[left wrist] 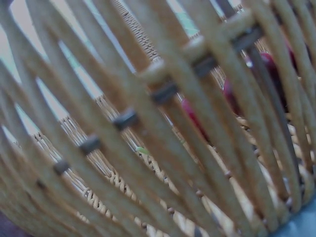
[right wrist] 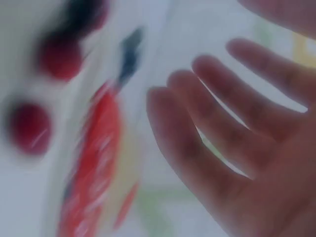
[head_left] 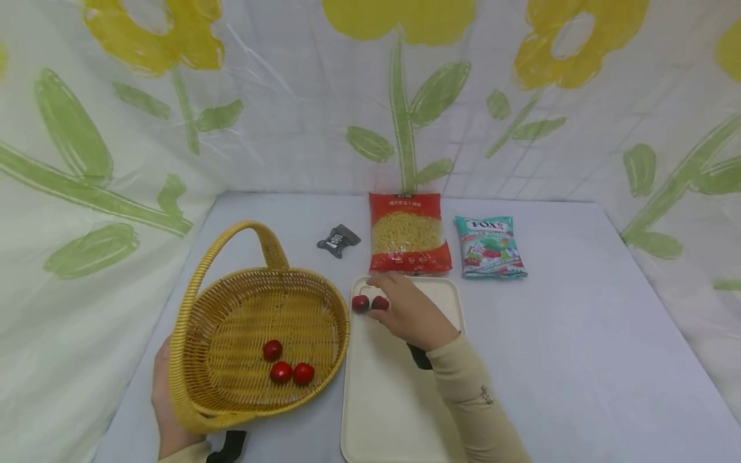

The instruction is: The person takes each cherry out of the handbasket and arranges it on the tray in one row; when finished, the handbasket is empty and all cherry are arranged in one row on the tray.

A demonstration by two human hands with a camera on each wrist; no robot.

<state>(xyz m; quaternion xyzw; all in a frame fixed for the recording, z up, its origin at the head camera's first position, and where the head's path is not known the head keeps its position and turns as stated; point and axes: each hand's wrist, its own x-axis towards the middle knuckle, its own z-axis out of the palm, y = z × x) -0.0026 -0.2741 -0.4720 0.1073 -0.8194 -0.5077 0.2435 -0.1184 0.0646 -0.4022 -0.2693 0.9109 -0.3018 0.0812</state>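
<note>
My right hand (head_left: 413, 313) is over the far end of a cream tray (head_left: 399, 399), thumb and fingers spread beside two dark red cherries, one left (head_left: 360, 303) and one closer (head_left: 380, 303). In the right wrist view its fingers (right wrist: 173, 133) reach out apart from the blurred cherries (right wrist: 30, 128), gripping nothing. A yellow wicker basket (head_left: 231, 334) with a tall handle stands left of the tray, holding three red cherries (head_left: 281, 372). My left hand (head_left: 164, 392) is against the basket's left side; its fingers are hidden. Basket slats (left wrist: 148, 108) fill the left wrist view.
Behind the tray lies a red pasta bag (head_left: 408, 235), with a teal candy bag (head_left: 491, 247) to its right. A small black packet (head_left: 339, 240) sits behind the basket. A flower-painted curtain (head_left: 301, 128) hangs at the table's (head_left: 579, 334) back edge.
</note>
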